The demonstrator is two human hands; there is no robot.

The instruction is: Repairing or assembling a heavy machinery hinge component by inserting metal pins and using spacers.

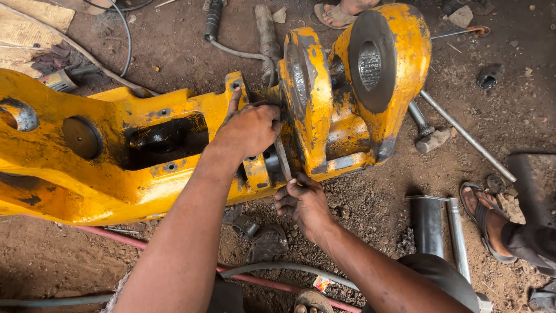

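1. Yellow cast arm (116, 168): heavy machine part, paint chipped, lying on its side across the dirt floor (370, 208); a forked end with two bored lugs (370, 64) stands at upper right.
2. Flat metal strip (282, 157): thin grey bar standing nearly upright in the gap between the arm's body and the fork.
3. Left hand (250, 128): laid over the top of the joint, fingers curled against the fork's inner face beside the strip's upper end; whether they grip the strip cannot be told.
4. Right hand (302, 200): below the joint, fingers pinched on the strip's lower end.
5. Step in hand, by judgement: the strip is being worked through the gap at the joint. A next move would call for a straight push or pull along the slot, with the upper hand steadying.
6. Edges and room: the gap is narrow, with cast faces close on both sides; open dirt lies below the right hand.
7. Nearby: hammer (425, 130) and steel rod (466, 136) right of the fork; steel tube (427, 223); red hose (116, 235); another person's sandalled foot (483, 217) at right, well apart.
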